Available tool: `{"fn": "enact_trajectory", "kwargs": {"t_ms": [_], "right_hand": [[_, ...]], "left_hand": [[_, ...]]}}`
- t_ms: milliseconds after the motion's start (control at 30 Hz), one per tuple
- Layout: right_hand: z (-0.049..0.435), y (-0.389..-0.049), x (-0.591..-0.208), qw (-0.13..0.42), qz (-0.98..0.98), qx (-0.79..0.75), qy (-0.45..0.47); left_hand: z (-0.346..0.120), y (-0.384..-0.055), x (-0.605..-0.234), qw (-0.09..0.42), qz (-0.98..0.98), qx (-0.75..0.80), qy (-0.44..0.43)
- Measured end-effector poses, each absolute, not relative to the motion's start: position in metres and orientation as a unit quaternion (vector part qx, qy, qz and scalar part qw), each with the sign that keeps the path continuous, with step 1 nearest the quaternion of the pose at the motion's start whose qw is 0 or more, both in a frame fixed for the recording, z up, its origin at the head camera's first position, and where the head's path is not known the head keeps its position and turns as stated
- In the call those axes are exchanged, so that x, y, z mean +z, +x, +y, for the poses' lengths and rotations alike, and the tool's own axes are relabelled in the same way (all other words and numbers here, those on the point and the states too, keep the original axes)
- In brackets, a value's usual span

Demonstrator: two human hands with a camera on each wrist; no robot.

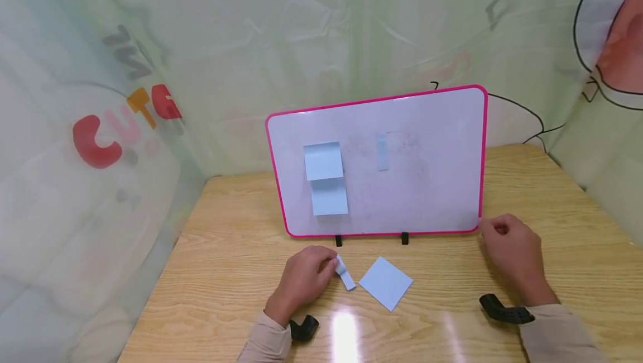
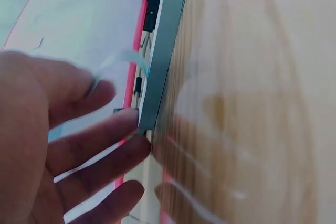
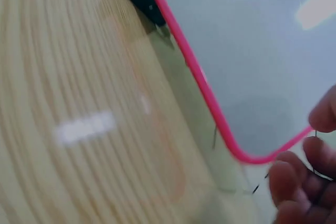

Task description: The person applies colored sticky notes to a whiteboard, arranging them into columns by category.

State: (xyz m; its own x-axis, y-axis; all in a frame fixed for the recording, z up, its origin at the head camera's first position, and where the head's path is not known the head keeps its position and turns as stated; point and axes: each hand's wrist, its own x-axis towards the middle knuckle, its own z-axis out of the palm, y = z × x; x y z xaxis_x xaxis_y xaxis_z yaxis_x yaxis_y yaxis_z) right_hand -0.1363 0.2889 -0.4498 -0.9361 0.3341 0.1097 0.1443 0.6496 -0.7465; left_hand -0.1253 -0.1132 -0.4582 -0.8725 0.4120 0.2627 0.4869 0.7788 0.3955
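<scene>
My left hand (image 1: 303, 276) is at the narrow pad of pale blue sticky notes (image 1: 346, 278) on the table. In the left wrist view, thumb and index finger pinch a blurred, curled top strip (image 2: 126, 56) that still joins the pad; the other fingers reach toward the pad's near end. My right hand (image 1: 514, 248) holds the lower right corner of a pink-rimmed whiteboard (image 1: 432, 184), thumb and finger at its rim. Two square blue notes (image 1: 324, 161) hang on the board's left part, the upper overlapping the lower. A thin blue strip (image 1: 383, 152) sticks near its middle.
On the wooden table (image 1: 231, 273), a square blue note pad (image 1: 385, 283) lies turned cornerwise, right of the narrow pad. Two black feet (image 1: 404, 238) support the board's lower edge. A printed sheet (image 1: 301, 28) hangs behind and at both sides.
</scene>
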Motion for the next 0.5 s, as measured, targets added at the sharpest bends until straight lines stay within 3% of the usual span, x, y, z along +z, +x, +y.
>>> {"fn": "enact_trajectory", "kwargs": {"t_ms": [167,233,500], "right_hand": [[0.263,-0.132,-0.441,0.210,-0.896,0.385,-0.076],[0.249,-0.129,-0.441,0.222,-0.896,0.383,-0.038],[0.200,-0.120,-0.443,0.183,-0.904,0.378,0.079]], "left_hand": [[-0.110,-0.125,-0.459,0.103,-0.942,-0.256,-0.190],[-0.109,-0.126,-0.459,0.106,-0.942,-0.264,-0.176],[-0.110,-0.128,-0.461,0.086,-0.936,-0.315,-0.133]]}}
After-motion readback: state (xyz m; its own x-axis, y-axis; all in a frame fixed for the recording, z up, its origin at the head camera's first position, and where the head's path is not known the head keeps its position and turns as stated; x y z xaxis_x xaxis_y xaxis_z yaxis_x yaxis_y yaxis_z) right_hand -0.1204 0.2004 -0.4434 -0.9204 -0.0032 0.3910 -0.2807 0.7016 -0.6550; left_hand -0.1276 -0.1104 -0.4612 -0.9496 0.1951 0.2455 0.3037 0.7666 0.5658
